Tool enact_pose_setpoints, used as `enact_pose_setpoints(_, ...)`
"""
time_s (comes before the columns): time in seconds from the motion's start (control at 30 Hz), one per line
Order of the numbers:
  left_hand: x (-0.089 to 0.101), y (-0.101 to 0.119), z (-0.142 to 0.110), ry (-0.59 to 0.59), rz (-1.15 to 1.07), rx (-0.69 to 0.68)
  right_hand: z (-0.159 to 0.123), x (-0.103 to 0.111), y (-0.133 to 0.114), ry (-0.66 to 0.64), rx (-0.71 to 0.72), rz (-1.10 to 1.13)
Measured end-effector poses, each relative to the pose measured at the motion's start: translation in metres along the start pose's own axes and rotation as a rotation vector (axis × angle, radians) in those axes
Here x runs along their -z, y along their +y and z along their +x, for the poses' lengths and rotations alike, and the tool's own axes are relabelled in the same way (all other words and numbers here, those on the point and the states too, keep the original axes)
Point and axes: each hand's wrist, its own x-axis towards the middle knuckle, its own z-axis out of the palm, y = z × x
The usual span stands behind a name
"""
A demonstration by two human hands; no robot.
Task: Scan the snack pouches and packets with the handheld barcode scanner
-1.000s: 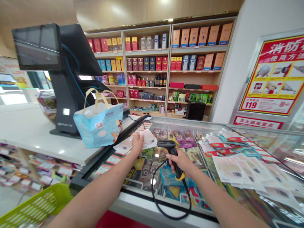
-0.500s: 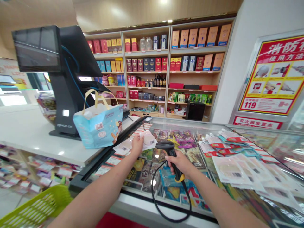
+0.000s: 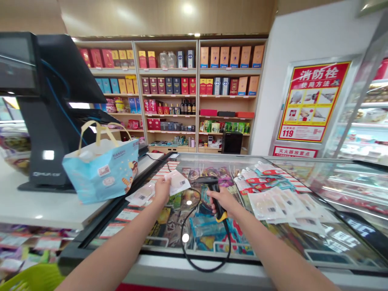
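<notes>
Through the head view I am seeing my right hand (image 3: 225, 200) gripping the black scanner (image 3: 214, 186) by its handle, above the glass top (image 3: 194, 161) of the case. The scanner's nose is pointing left, toward the white packet (image 3: 179, 182), while its handle's long axis is slanting down and rightward to a yellow-trimmed butt. I am judging it light and stiff, best held just below the head, with the looping cable (image 3: 182, 232) probably adding slight drag. My left hand (image 3: 163, 189) is pinching the white packet at its left side, just beside a second packet (image 3: 140, 195); whether the pinched one is touching the glass, I cannot tell. It is lying askew, nearly square, with a dark printed patch facing up near its lower right edge. I am expecting thin, soft, slippery film, best taken by a margin away from that patch.
</notes>
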Motion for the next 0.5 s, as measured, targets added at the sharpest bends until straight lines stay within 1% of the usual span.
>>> enact_pose_setpoints(0.07, -0.016, 0.013, -0.016, -0.083, -0.163, 0.051, -0.010, 0.013, -0.003, 0.029, 0.016, 0.028)
enact_pose_setpoints(0.13, -0.035, 0.026, -0.040, -0.206, -0.279, 0.107, -0.024, 0.027, -0.004, 0.072, 0.038, 0.048)
enact_pose_setpoints(0.27, -0.086, 0.043, -0.100, -0.539, -0.322, 0.247, -0.053, 0.061, -0.002, 0.194, 0.050, 0.075)
enact_pose_setpoints(0.3, -0.100, 0.046, -0.115, -0.599, -0.317, 0.280, -0.060, 0.071, -0.002, 0.222, 0.056, 0.083)
enact_pose_setpoints(0.33, -0.115, 0.047, -0.129, -0.640, -0.310, 0.307, -0.066, 0.080, -0.001, 0.251, 0.067, 0.091)
enact_pose_setpoints(0.4, -0.143, 0.050, -0.155, -0.687, -0.296, 0.327, -0.077, 0.099, 0.000, 0.308, 0.096, 0.100)
enact_pose_setpoints(0.5, -0.179, 0.054, -0.185, -0.759, -0.286, 0.301, -0.090, 0.122, 0.000, 0.363, 0.133, 0.105)
